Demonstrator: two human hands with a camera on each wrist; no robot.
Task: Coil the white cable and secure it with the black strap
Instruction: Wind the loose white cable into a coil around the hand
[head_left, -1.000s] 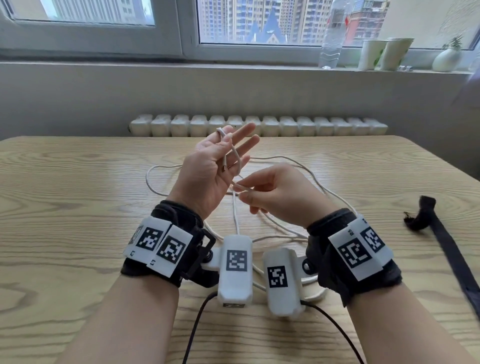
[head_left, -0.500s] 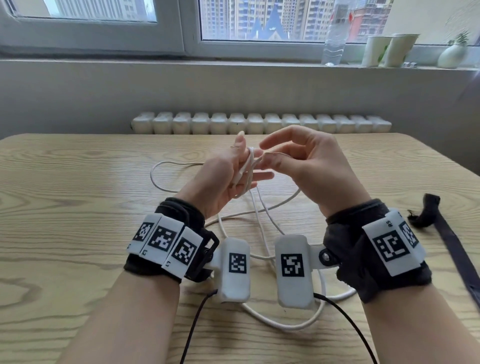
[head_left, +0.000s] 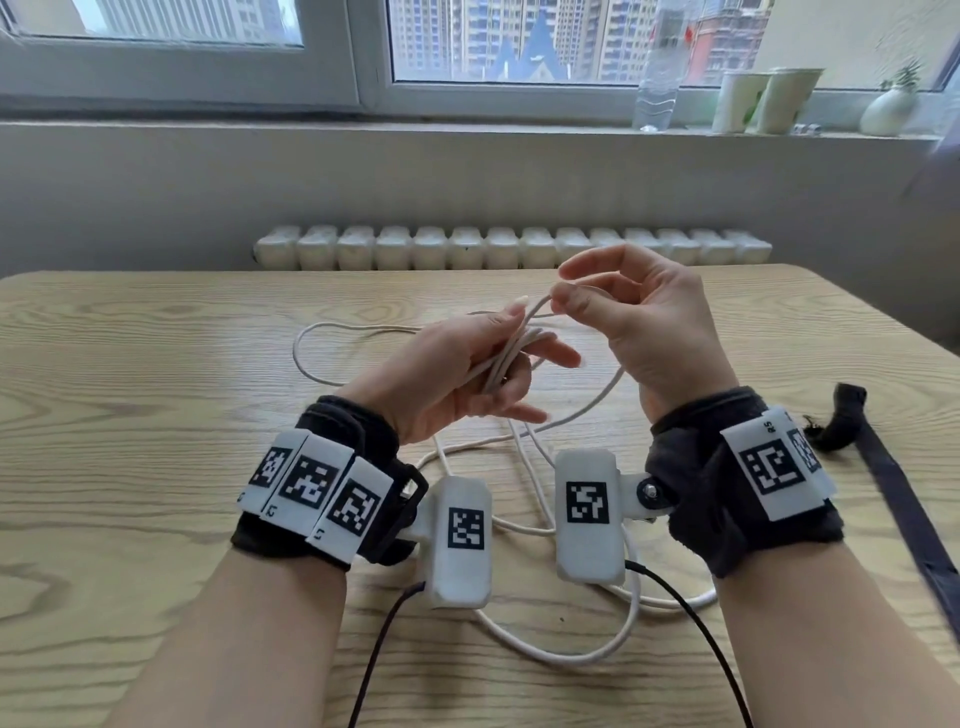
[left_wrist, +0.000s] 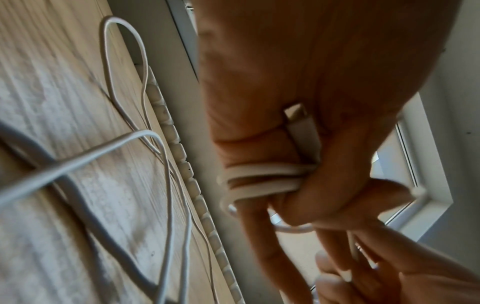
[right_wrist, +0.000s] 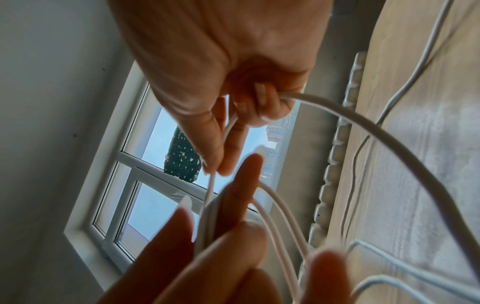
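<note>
The white cable (head_left: 566, 415) is wound in a few turns round the fingers of my left hand (head_left: 519, 358), which is raised over the table. In the left wrist view the turns (left_wrist: 262, 176) cross the fingers and the thumb pins the cable's plug (left_wrist: 301, 127) against them. My right hand (head_left: 563, 299) pinches the cable just above the left fingertips, and the right wrist view shows that pinch (right_wrist: 259, 107) with the strand arching away. The rest of the cable lies in loose loops (head_left: 571, 660) on the table. The black strap (head_left: 893, 499) lies flat at the right, untouched.
The wooden table (head_left: 156, 415) reaches back to a white radiator (head_left: 509, 247) under the window. A bottle (head_left: 657, 78), two cups (head_left: 763, 98) and a small vase (head_left: 888, 109) stand on the sill. Black camera leads (head_left: 691, 639) trail from my wrists toward me.
My right hand has risen from beside the left palm to above the left fingertips, drawing the cable up and over the fingers. The left hand has turned edge-on, with more turns on it.
</note>
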